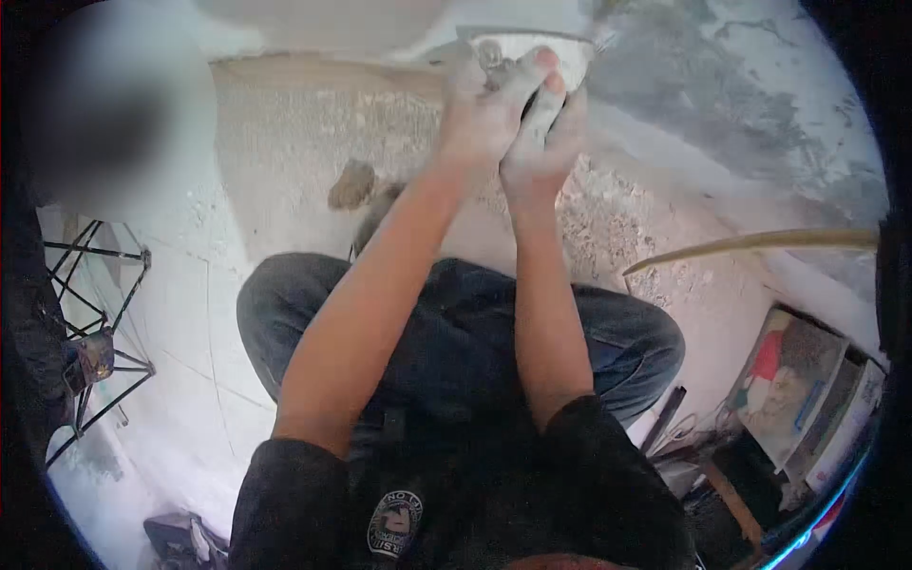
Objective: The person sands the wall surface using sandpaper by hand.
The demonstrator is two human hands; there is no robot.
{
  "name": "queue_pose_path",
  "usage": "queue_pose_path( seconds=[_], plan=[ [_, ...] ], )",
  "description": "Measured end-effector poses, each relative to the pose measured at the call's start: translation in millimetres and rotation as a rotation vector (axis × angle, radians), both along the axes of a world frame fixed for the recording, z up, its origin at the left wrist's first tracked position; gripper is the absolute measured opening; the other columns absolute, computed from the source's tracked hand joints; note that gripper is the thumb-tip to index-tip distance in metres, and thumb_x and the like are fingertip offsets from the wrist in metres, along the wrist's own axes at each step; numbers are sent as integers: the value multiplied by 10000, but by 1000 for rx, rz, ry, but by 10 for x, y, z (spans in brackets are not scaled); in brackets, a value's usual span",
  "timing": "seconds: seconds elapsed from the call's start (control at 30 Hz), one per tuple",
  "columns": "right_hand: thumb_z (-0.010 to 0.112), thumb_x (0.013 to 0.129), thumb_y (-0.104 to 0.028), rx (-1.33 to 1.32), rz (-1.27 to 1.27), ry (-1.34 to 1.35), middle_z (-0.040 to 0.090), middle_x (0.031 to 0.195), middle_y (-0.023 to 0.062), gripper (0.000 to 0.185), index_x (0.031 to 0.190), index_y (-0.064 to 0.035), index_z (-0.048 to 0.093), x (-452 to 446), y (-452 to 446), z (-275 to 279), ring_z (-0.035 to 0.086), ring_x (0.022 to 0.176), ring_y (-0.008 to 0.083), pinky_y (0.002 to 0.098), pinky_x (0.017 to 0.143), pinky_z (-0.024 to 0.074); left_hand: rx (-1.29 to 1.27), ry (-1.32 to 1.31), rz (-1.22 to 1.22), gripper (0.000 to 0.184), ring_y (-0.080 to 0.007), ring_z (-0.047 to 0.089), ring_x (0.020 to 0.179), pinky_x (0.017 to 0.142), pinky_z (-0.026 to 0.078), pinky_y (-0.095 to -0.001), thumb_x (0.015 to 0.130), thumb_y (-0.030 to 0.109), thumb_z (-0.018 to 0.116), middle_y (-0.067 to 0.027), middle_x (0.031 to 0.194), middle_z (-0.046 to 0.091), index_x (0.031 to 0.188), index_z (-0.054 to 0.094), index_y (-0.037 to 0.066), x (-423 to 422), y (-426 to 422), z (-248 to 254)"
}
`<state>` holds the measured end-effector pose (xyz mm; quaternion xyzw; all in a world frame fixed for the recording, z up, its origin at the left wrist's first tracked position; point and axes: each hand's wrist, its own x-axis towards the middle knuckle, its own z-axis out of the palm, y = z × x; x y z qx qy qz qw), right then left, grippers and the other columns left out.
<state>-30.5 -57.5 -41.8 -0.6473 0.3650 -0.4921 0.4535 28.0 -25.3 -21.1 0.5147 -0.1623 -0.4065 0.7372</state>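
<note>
At the far left of the frame we see a black stand with thin crossed legs, and below it, at the lower left, a dark bag on the pale floor. A blurred shape fills the upper left; we cannot tell what it is. Left of centre lies a brown clump, apart from both hands.

At the top, right of centre, our left hand grasps the left part of a whitish plate with a dark upper edge. Our right hand sits just beside it, fingers bent over the plate's lower middle, also gripping. Both hands are coated white, and the fingers hide any handle.

We judge the plate light and fairly stiff, more likely to slip than to break, since the coating could make it slick. The lower middle, where the fingers meet, seems the best hold, leaving the dark edge free.

Further right, pale rubble lies scattered beside our right forearm, and a curved yellowish strip reaches in from the right edge. At the lower right stands a box with red and blue items inside.
</note>
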Motion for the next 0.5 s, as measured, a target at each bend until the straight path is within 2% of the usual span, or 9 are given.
queue_pose_path(
  seconds=[0.1,0.17,0.27,0.33,0.43,0.5],
  plan=[
    [445,990,-207,20,-76,72,607,880,196,279,972,54,544,33,71,-215,595,786,270,375,692,452,-74,-55,2,302,-96,601,852,738,494,-250,890,303,675,-11,966,647,1070,628,64,-6,-18,-150],
    [445,992,-219,-5,-85,32,614,897,200,292,1000,55,546,63,81,-130,595,780,271,374,699,457,25,69,15,289,-91,597,824,708,494,-243,894,292,672,1,939,639,1064,621,65,-27,-4,-70],
    [440,993,-229,73,-80,48,625,920,198,305,1033,56,543,65,167,-96,604,794,276,372,711,463,23,-6,28,256,-82,594,813,700,491,-237,897,286,670,7,918,635,1036,629,75,-20,54,-1],
    [437,994,-233,167,14,-41,635,932,190,303,1045,47,542,46,151,-75,618,807,281,375,715,469,66,43,18,250,-83,594,813,704,492,-238,896,287,671,10,905,634,1023,634,75,-19,52,-112],
    [434,995,-232,3,-72,71,639,922,186,299,1040,42,543,66,74,-197,620,794,278,376,710,473,-14,77,-4,249,-82,596,804,703,493,-237,885,305,685,16,876,637,990,648,82,-20,-31,-157],
    [435,994,-228,4,-82,17,639,925,190,297,1053,42,542,71,60,-199,622,802,281,376,714,473,-6,48,50,257,-78,592,789,678,490,-233,875,316,695,23,867,640,982,651,86,-49,-33,-149]
  ],
)
